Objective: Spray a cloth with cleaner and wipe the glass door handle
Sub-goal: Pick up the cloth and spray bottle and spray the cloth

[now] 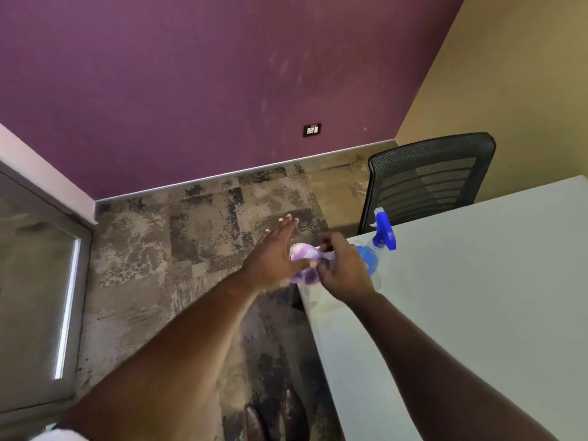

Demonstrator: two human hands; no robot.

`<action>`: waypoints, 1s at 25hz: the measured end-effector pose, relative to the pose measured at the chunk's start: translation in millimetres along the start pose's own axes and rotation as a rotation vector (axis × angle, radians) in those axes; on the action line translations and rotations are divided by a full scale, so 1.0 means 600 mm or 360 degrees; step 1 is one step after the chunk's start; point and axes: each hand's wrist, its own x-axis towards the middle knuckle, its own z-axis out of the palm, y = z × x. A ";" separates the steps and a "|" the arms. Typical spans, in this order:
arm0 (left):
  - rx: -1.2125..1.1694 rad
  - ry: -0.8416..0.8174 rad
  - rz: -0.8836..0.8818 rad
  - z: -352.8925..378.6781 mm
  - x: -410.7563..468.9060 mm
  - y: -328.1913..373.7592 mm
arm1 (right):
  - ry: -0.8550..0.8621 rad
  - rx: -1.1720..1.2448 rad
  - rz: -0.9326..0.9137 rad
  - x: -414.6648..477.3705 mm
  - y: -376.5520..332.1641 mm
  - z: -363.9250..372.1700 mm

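Room: purple wall (191,74) ahead, yellow wall (515,74) to the right, mottled brown carpet (191,249) below.
Tabletop: white table (477,313) at the right; its near-left corner lies under the hands.
Cloth: purple-and-white cloth (305,261) bunched between both hands, over the tabletop's left corner.
Right hand: right hand (345,268) closed, fingers pinching the cloth.
Left hand: left hand (273,256) spread flat, fingers straight, palm against the cloth.
Spray bottle: blue-triggered spray bottle (383,233) stands on the tabletop at its left edge, just behind the right hand.
Chair: black mesh chair (426,179) behind the table's far edge.
Door: glass door (38,281) at far left; handle not visible.
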 end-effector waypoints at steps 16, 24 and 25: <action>-0.1379 0.0244 0.0069 -0.290 -0.073 0.219 | -0.0141 0.1419 0.0072 0.084 -0.222 -0.232; -0.1488 0.0219 0.0236 -0.361 -0.112 0.227 | 0.0121 0.1601 -0.0256 0.091 -0.331 -0.258; -0.1467 0.0241 0.0236 -0.362 -0.115 0.227 | 0.0148 0.1586 -0.0288 0.092 -0.336 -0.260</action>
